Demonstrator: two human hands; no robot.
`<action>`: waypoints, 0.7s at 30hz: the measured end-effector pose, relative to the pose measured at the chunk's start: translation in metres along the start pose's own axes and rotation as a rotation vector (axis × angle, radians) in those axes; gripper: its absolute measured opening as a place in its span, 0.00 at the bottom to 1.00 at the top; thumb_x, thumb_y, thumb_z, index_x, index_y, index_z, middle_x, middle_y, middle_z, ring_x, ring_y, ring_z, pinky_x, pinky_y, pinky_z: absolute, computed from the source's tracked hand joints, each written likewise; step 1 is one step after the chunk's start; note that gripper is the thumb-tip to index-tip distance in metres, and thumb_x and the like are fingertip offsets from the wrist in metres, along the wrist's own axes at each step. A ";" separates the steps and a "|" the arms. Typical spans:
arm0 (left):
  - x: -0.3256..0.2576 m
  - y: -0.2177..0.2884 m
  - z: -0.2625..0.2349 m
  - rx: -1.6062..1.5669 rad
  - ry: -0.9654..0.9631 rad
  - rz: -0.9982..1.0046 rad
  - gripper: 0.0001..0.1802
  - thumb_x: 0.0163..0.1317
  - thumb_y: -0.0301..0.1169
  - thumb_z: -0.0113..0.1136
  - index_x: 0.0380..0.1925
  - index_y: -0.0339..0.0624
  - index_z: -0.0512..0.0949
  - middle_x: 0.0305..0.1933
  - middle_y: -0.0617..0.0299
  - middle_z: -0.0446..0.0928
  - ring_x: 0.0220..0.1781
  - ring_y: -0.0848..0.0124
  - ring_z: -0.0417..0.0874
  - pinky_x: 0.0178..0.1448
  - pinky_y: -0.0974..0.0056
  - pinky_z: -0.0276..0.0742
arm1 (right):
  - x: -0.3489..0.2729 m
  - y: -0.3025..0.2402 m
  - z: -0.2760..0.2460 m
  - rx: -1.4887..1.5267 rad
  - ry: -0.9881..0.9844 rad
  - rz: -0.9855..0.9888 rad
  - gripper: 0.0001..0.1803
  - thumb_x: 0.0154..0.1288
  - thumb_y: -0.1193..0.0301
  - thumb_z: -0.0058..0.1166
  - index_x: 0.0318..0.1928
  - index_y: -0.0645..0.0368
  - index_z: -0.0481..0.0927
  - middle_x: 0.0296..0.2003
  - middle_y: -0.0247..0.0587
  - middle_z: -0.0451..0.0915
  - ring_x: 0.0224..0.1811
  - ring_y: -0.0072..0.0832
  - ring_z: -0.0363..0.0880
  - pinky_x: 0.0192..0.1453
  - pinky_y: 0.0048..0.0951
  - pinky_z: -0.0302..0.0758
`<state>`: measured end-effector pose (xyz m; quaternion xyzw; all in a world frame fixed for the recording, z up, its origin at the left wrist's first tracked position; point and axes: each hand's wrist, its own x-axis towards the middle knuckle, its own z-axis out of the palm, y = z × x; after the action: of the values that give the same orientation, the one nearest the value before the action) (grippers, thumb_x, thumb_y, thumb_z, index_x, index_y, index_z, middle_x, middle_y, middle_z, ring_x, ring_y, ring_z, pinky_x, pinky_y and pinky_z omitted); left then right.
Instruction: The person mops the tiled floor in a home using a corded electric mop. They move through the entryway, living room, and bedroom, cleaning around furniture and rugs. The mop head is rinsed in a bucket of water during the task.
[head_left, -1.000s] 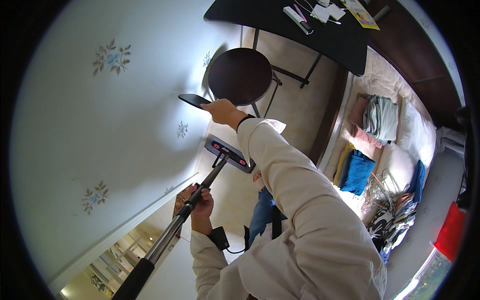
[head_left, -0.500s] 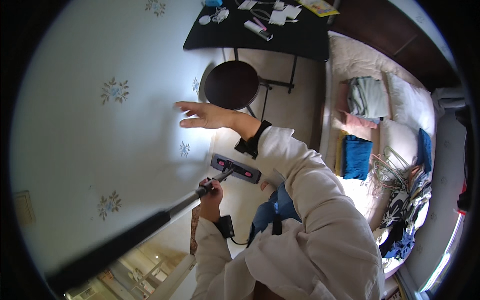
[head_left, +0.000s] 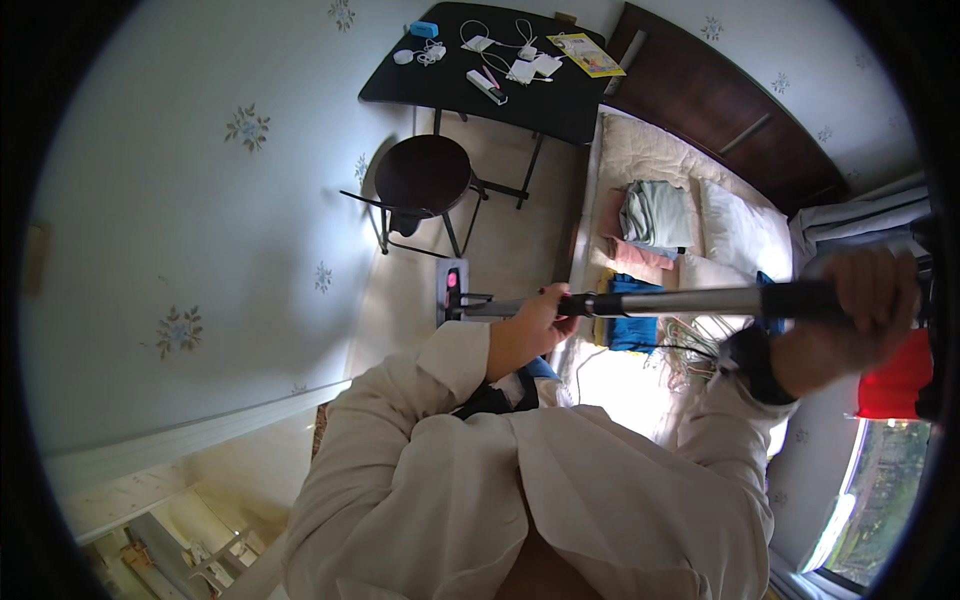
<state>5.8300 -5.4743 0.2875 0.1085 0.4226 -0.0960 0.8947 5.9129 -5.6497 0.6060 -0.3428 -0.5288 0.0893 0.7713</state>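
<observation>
A flat mop's silver pole (head_left: 690,302) runs almost level across my front, from left to right. Its flat grey mop head (head_left: 452,285), with a pink part showing, is down on the floor near the left wall; my sleeve partly hides that end. My left hand (head_left: 542,322) is closed round the lower part of the pole. At the far right, my right hand (head_left: 865,300), somewhat blurred, wraps the black grip at the pole's upper end. The pole passes above the bed and a folded blue garment (head_left: 633,318).
Beyond the mop head stands a dark folding chair (head_left: 425,172) beside a black table (head_left: 450,85) with cables and chargers. The bed (head_left: 625,385) on the right carries folded clothes, pillows (head_left: 740,225) and hangers. Past it is a window (head_left: 880,490); a patterned wall (head_left: 220,230) is on the left.
The pole's upper end has swung from lower left to the right. My right hand, open and empty near the wall before, has taken hold of the grip. The mop head has turned.
</observation>
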 end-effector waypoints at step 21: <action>0.113 0.061 0.177 0.025 -0.155 0.235 0.07 0.51 0.30 0.60 0.23 0.42 0.72 0.20 0.66 0.69 0.20 0.75 0.70 0.23 0.71 0.70 | 0.056 0.015 -0.097 -0.152 -0.129 -0.216 0.10 0.46 0.70 0.59 0.21 0.50 0.68 0.12 0.22 0.73 0.12 0.12 0.72 0.23 0.11 0.72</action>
<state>6.0468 -5.4741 0.3157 0.1608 0.3355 -0.0039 0.9282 6.0251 -5.6528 0.6192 -0.3348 -0.6162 -0.0127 0.7127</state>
